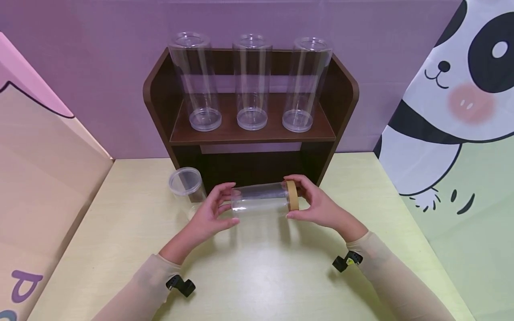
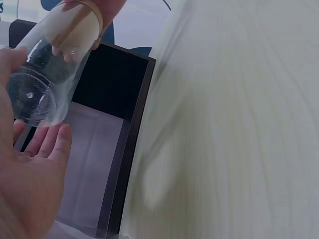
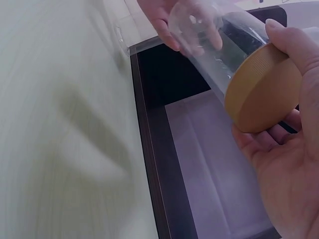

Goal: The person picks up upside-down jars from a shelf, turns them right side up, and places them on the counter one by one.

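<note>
R hand (image 1: pixel 317 205) pinches tan lid (image 1: pixel 293 195) of clear jar (image 1: pixel 259 203), ctr frame; L hand (image 1: pixel 206 218), fingers spread, at other end. Prob. light, stiff, slick; best gripped by lid.

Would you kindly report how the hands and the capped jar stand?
Right hand gripping jar by tan lid. Left hand at jar's base. Jar sideways. Second jar near left hand.

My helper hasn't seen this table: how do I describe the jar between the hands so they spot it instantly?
Find the brown shelf by the purple wall. In front of its lower part, the right hand grips a clear jar turned sideways. Unlike the upright clear cylinders above, it has a tan lid.
</note>
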The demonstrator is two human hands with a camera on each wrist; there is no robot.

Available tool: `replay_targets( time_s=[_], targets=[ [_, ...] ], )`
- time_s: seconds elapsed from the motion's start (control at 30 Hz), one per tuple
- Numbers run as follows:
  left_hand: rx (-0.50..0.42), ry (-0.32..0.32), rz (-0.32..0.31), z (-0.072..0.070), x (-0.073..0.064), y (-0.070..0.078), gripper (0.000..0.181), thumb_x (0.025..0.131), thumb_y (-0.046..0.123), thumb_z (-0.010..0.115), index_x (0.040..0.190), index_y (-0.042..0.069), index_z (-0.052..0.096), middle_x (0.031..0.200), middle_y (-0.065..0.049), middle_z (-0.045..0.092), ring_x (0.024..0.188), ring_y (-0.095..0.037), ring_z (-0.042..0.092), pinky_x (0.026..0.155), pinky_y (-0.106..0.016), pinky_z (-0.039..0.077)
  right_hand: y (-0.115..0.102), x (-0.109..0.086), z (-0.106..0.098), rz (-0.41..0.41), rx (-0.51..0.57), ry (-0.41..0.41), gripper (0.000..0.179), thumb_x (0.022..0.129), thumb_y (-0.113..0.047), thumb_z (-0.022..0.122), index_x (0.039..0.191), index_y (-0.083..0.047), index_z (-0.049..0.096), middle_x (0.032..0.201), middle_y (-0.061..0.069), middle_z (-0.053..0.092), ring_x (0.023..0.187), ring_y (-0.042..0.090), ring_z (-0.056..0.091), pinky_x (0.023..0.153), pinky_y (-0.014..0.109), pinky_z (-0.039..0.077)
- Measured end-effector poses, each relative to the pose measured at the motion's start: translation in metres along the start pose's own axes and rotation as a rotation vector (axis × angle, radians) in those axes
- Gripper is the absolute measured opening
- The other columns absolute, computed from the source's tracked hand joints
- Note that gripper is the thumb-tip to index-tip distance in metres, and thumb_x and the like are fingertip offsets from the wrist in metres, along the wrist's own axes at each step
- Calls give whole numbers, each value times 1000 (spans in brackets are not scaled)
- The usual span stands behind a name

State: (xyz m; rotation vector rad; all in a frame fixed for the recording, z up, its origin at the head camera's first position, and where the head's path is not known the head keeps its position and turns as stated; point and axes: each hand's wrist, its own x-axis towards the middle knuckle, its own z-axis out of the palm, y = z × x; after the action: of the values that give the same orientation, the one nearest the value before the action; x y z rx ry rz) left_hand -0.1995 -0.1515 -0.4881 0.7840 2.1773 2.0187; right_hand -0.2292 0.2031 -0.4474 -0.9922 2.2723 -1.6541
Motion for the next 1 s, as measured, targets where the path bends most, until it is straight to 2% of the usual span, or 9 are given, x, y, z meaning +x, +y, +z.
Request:
replay_targets(
  time_s=[0.13,0.23,0.47,0.6,0.77,1.0],
  targets=[
    [63,-9,-10,0,0,-1,84,86,-10,89,158,3,46,153,-17,58,143,-33,55,119,-26,48,-1,1,-3,-17,36,10,89,87,9,89,161,4,41,150,20,55,130,29,60,114,26,50],
    [157,-7,-18,0,1,-1,82,85,-3,93,154,4,51,151,-13,60,142,-32,56,119,-26,48,-2,3,-5,-41,63,14,88,87,11,86,162,5,41,151,23,54,133,27,59,117,27,49],
    [398,-38,-27,1,4,3,79,84,14,99,150,6,56,146,-8,61,136,-29,60,120,-47,51,-8,7,-7,-103,101,31,84,88,11,85,162,7,44,156,24,52,138,21,59,118,28,49],
    [491,-63,-58,4,5,2,80,84,23,99,150,7,57,146,-7,61,135,-31,61,120,-52,50,-12,9,-5,-129,114,38,81,89,9,86,160,9,46,156,25,52,137,19,62,117,29,51],
    [532,-91,-80,8,7,0,82,83,28,99,149,5,57,145,-6,61,136,-32,62,120,-53,50,-15,12,-3,-125,98,42,81,89,6,88,160,5,49,155,22,53,135,22,63,116,29,52],
    [513,-142,-100,17,13,-3,79,83,30,99,147,7,58,139,-4,62,132,-29,60,118,-52,50,-22,19,2,-139,127,36,82,89,4,89,161,3,50,155,21,53,133,25,61,115,29,52]
  ],
)
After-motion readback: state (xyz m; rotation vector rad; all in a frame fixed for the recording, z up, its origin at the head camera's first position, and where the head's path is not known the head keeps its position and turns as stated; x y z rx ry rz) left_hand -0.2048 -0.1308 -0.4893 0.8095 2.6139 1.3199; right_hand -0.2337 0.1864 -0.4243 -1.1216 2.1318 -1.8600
